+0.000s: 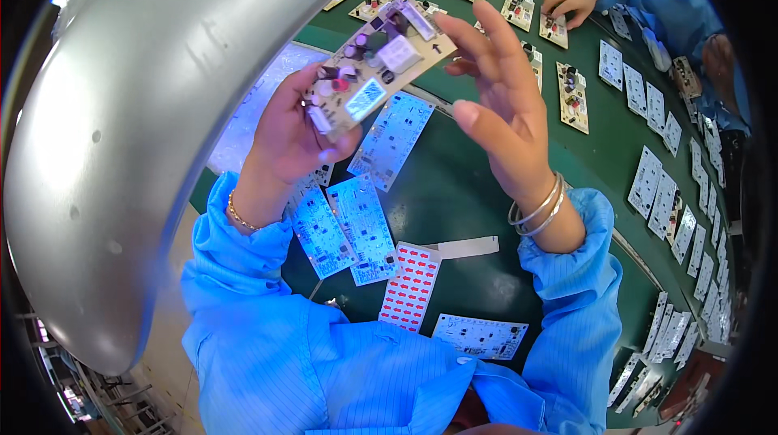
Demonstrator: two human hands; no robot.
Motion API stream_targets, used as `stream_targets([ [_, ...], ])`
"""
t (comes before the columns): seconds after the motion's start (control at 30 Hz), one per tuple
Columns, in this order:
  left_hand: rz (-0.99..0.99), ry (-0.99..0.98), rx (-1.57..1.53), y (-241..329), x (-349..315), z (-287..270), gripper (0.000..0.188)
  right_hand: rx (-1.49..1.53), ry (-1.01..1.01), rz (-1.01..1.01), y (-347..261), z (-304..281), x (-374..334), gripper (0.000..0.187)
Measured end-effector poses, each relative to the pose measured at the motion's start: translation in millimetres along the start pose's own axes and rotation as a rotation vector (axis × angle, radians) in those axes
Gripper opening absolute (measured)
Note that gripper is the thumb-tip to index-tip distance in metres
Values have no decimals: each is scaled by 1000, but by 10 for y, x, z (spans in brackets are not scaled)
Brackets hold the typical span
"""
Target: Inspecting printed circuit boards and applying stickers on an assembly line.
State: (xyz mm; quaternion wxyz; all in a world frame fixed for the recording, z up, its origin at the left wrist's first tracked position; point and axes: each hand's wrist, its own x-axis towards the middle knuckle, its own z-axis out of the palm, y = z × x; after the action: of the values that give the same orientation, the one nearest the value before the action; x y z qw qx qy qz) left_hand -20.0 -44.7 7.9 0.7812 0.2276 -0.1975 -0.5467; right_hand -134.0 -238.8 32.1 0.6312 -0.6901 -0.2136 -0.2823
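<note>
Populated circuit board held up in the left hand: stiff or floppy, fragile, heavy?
The circuit board probably stays stiff: it spans flat past the left hand, gripped at one end only. Likely light, since fingertips carry it. The upright components look snag-prone; the right hand hovers open beside it.

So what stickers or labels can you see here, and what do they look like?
Sticker sheet: flat on the green table in front of the person, a white rectangle with rows of small red stickers.
Label: on the circuit board held up by the left hand, a small shiny bluish-white square.
</note>
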Motion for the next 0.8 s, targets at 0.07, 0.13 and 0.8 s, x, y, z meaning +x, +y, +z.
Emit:
stream_targets([
  [0.07,-90,-116,-136,37,-3,-48,47,9,-31,-8,-30,22,-12,75],
  [0.13,-75,-141,-181,58,5,5,47,-32,-41,3,-52,69,-36,78],
  [0.8,123,-31,-322,-31,-17,62,33,-542,-210,-207,-208,235,-142,71],
])
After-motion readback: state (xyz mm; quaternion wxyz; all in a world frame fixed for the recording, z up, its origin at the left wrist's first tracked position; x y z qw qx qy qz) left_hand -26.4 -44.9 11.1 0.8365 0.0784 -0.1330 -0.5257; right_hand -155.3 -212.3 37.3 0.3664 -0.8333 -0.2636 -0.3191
